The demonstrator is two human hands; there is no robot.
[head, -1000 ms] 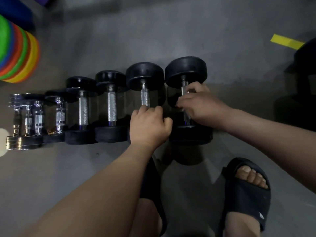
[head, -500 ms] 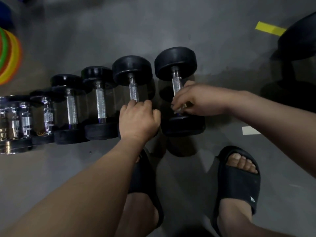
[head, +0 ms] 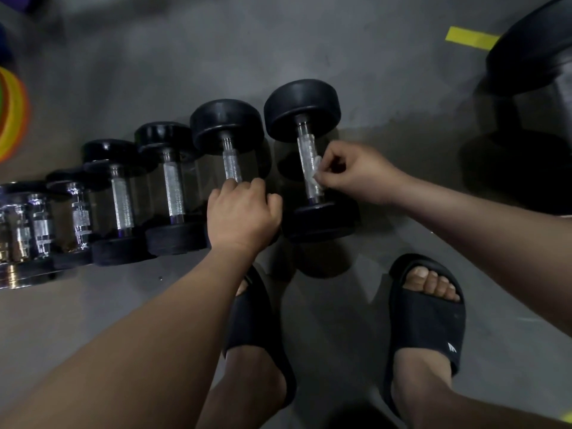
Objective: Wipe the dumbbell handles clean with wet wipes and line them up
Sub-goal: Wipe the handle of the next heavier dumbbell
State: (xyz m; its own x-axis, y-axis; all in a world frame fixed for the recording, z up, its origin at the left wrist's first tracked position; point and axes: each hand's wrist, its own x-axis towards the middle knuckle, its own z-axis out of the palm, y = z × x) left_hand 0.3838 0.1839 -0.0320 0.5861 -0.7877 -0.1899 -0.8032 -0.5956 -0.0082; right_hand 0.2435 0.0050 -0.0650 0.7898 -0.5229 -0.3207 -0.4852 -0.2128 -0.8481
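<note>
Dumbbells (head: 173, 187) lined up on floor (head: 278, 41). Right hand (head: 356, 173) grip pinches wet wipe (head: 313, 173) on end dumbbell (head: 301, 109) handle; left hand (head: 243, 213) grip wraps neighbouring dumbbell (head: 227, 122). I judge wiping nearly finished.

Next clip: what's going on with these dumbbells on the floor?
A person is cleaning a row of black-ended, steel-handled dumbbells on a grey floor. The right hand pinches a small white wet wipe against the knurled handle of the rightmost, largest dumbbell. The left hand grips the neighbouring dumbbell by its handle's near end. Smaller ones line up to the left.
</note>
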